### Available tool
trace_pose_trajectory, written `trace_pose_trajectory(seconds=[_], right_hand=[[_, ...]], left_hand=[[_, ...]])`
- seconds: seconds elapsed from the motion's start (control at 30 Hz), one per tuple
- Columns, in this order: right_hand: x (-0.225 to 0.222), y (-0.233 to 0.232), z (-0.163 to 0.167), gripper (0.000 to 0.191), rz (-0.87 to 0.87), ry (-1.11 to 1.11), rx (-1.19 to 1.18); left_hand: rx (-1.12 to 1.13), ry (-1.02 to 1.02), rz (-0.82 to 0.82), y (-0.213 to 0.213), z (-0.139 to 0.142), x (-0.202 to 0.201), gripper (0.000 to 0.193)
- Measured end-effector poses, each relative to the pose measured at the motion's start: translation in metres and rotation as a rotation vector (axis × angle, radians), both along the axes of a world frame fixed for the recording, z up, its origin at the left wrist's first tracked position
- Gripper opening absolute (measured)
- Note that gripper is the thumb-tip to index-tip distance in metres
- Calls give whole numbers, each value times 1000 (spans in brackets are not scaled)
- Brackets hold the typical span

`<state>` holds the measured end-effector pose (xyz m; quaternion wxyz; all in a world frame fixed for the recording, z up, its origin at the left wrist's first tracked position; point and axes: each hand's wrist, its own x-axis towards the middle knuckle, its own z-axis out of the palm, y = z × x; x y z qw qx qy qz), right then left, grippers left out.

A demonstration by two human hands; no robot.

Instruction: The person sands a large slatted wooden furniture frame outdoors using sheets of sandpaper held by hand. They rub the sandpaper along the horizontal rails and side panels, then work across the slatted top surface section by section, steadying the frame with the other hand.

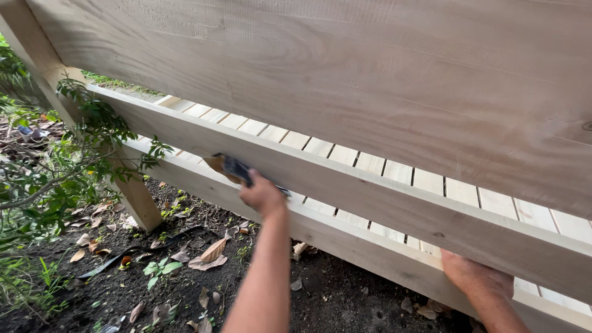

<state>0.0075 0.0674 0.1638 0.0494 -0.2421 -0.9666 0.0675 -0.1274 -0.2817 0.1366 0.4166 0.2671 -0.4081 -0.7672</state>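
Left hand (262, 194) reaches forward, arm stretched out, grip closed around a dark sanding block (237, 168) with a tan sheet of sandpaper showing at its far end. The block lies against the lower edge of the middle rail (370, 197), in the gap between that rail and the bottom rail (364, 246).

Right hand (476, 275) sits at lower right, fingers curled up behind the middle rail's lower edge, palm over the bottom rail; grip closed on the wood, fingertips hidden.

The frame is pale, unfinished timber. A wide top board (370, 74) fills the upper part of the view, tilted toward the camera. Through the gap, a row of slats (431, 182) runs crosswise with narrow dark lines between them. A post (139, 200) at left meets the ground.

Below: dark soil (320, 296) with dry brown leaves (209, 254) scattered about. A leafy green shrub (55, 166) crowds the left side, one twig lying across the rails.
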Motion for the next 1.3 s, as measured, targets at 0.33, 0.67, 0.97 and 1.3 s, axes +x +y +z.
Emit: trace_pose_trajectory(seconds=[0.33,0.67,0.97,1.3], right_hand=[[3,-1,0,57,1,114,5],[-2,2,-9,56,-19,5,1],[-1,5,-11,55,14,83,56],[2,2,-5,56,76,157,87]], left_hand=[[-245,29,-23,63,-32,29,34],[-7,-44,-68,-23,5,12,33],[-243,-73,-74,-7,-23,14,33],[-254,-143,-72,50,-26,36,40]])
